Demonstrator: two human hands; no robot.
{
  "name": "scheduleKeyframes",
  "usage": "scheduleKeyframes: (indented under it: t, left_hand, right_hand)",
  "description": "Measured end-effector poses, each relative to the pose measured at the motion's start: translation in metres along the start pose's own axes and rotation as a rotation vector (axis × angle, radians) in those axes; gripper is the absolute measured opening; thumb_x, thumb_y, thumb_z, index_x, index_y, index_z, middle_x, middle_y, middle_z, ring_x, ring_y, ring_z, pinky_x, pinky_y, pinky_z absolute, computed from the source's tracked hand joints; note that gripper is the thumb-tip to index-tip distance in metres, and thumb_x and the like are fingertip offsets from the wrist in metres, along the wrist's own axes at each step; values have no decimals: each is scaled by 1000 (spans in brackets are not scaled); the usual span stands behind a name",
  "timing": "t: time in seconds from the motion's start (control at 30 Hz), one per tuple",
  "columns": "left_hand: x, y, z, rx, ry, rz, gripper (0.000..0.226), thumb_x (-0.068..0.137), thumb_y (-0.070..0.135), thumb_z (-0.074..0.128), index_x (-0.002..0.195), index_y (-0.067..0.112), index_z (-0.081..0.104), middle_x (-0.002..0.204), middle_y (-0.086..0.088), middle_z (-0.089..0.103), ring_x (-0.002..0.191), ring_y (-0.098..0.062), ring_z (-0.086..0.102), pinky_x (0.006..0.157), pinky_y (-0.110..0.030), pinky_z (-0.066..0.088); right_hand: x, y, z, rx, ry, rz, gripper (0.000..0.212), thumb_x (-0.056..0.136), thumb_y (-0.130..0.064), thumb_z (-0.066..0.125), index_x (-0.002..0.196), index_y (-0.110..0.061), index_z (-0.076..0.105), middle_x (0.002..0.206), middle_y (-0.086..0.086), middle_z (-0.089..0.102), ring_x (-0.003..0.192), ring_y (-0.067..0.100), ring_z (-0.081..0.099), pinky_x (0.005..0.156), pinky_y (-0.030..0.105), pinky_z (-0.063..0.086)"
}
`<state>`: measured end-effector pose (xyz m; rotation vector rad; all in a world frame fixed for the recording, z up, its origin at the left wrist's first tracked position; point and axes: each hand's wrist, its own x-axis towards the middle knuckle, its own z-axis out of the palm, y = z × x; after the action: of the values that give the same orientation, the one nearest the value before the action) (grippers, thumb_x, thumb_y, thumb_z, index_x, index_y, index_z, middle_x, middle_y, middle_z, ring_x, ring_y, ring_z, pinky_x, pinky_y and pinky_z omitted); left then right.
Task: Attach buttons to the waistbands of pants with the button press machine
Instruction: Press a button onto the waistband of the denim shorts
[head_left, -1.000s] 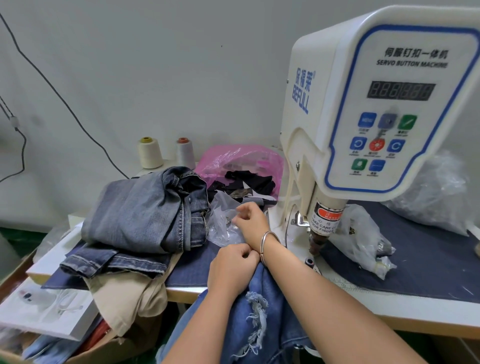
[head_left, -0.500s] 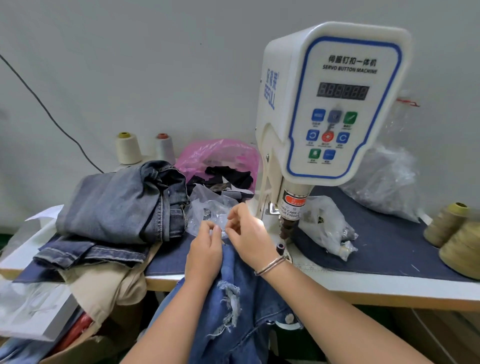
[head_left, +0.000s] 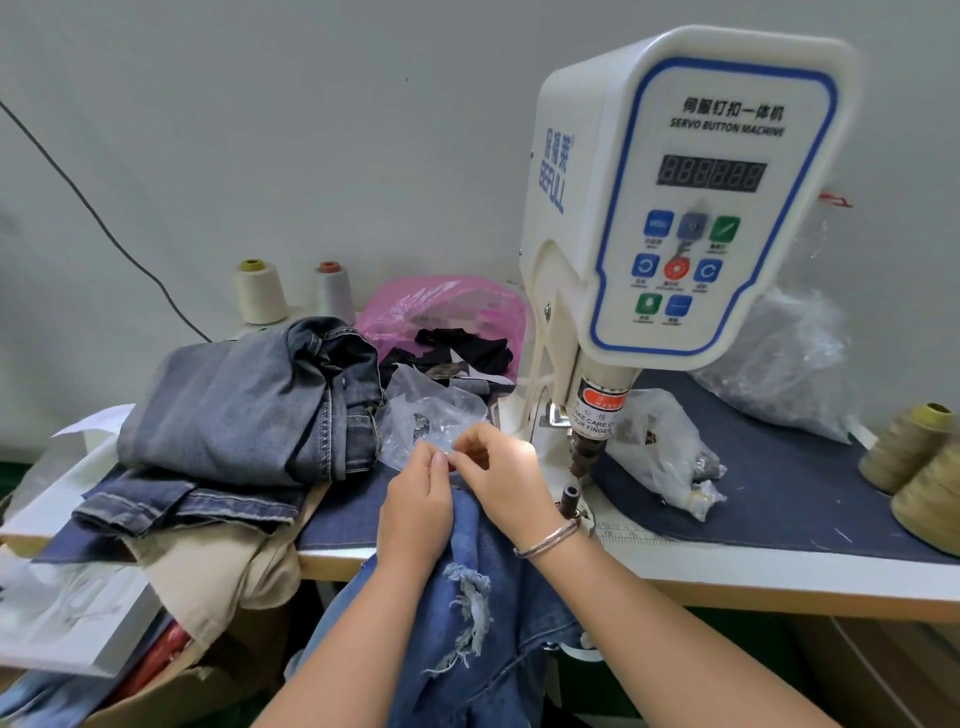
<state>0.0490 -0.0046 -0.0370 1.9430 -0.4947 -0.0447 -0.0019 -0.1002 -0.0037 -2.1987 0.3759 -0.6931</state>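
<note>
Hands meet just left of the button press machine (head_left: 670, 208), at the top edge of the ripped blue jeans (head_left: 467, 587) draped over the table (head_left: 727, 582) edge. Your left hand (head_left: 415, 514) has its fingers curled, pinching the denim. Your right hand (head_left: 501, 480), with a bracelet (head_left: 548, 540) at the wrist, pinches something small; what it is cannot be told. Folded grey jeans (head_left: 244, 400) lie farther left of the machine.

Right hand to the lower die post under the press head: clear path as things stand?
Probably yes. The right hand sits just left of the lower die post, with nothing between them. But its fingertips are busy pinching something small against the left hand over the blue jeans.
</note>
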Motion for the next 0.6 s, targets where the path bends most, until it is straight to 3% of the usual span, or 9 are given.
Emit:
scheduleKeyframes:
  t: [0.13,0.27,0.47,0.6]
  left_hand:
    - [0,0,0,-8,-6,12,27,100,25,39,75,19,43,68,1,56,69,-21,52,65,-39,40]
    - [0,0,0,46,-42,42,32,100,26,41,68,25,40,62,4,53,64,-19,50,57,-35,34]
    - [-1,1,0,51,-57,59,30,100,24,43,71,15,43,63,-3,55,70,-30,52,64,-41,40]
    - [-1,1,-1,49,-60,60,31,99,24,43,69,18,41,63,-2,54,68,-29,51,65,-42,42]
  right_hand:
    - [-1,-1,-2,6,12,-20,7,86,-12,65,84,-7,69,80,1,70,74,7,62,72,14,47]
    - [-10,4,-7,14,18,-10,8,88,-14,62,83,-10,67,72,-12,61,68,-5,56,67,9,43]
    - [-15,7,-8,23,24,2,6,86,-13,66,90,-9,69,83,-5,70,76,1,62,78,18,50]
    - [-14,8,-5,-19,7,-14,8,87,-13,64,91,-9,70,87,2,71,81,12,65,80,24,51]
